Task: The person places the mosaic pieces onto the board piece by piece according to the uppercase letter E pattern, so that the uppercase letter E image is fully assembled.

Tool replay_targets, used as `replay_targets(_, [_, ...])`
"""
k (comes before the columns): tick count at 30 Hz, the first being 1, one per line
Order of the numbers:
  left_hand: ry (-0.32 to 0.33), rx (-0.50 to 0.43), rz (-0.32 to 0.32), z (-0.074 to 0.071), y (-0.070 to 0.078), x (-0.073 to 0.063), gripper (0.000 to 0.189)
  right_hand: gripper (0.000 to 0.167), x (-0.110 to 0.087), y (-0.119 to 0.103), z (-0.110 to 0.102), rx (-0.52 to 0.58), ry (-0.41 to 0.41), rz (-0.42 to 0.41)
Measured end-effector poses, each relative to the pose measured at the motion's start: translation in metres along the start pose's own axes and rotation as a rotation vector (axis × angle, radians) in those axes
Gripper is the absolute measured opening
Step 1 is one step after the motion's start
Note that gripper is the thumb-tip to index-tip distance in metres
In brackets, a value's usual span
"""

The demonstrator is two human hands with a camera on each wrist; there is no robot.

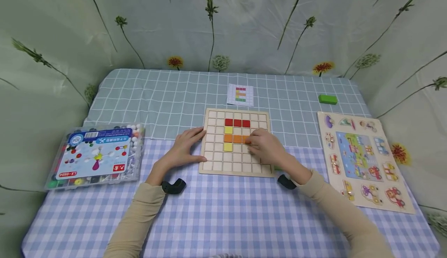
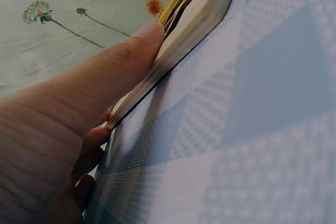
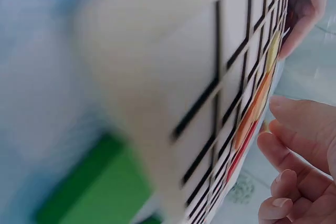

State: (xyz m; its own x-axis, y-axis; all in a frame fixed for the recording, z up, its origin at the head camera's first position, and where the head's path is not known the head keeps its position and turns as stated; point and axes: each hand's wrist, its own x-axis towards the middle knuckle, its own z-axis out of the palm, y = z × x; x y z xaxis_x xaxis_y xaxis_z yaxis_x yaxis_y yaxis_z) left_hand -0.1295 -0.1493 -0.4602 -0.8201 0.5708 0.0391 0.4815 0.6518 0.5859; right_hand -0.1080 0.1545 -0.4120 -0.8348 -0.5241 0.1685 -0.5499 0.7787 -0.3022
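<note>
A wooden grid board (image 1: 216, 167) lies mid-table, with a row of red tiles (image 1: 237, 123), single yellow tiles (image 1: 228, 147) and a row of orange tiles (image 1: 237, 139) in its cells. My left hand (image 1: 185, 147) rests along the board's left edge, thumb and fingertips touching its side, as the left wrist view also shows. Over the right end of the orange row is my right hand (image 1: 265, 145). Its thumb and bent fingers stand apart in the right wrist view, with no tile visible between them. A printed card (image 1: 241, 95) with a coloured E-shaped pattern lies behind the board.
To the left is a clear plastic box (image 1: 97, 155) of coloured balls. A wooden picture puzzle (image 1: 363, 161) lies on the right, with a green block (image 1: 327, 99) behind it. Another green block (image 3: 100, 182) sits beside the board, near my right wrist.
</note>
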Motion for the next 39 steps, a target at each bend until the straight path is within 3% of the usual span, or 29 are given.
replay_targets(10, [0.008,-0.001,0.007,-0.001,-0.001,-0.001,0.092,0.026,-0.035,0.022,-0.012,0.01,-0.005,0.112])
replay_targets(15, [0.006,-0.002,0.001,-0.002,0.0,-0.001,0.092,0.028,-0.048,0.032,-0.016,-0.003,0.012,0.127])
replay_targets(25, [0.007,-0.016,0.001,-0.003,0.002,-0.002,0.092,0.027,-0.06,0.04,-0.021,0.031,-0.034,0.139])
replay_targets(33, [0.009,-0.009,0.004,-0.002,0.001,-0.001,0.091,0.034,-0.068,0.049,-0.019,-0.015,-0.016,0.059])
replay_targets(39, [0.007,-0.009,0.007,-0.001,0.001,-0.001,0.092,0.026,-0.069,0.051,-0.021,-0.026,-0.078,0.152])
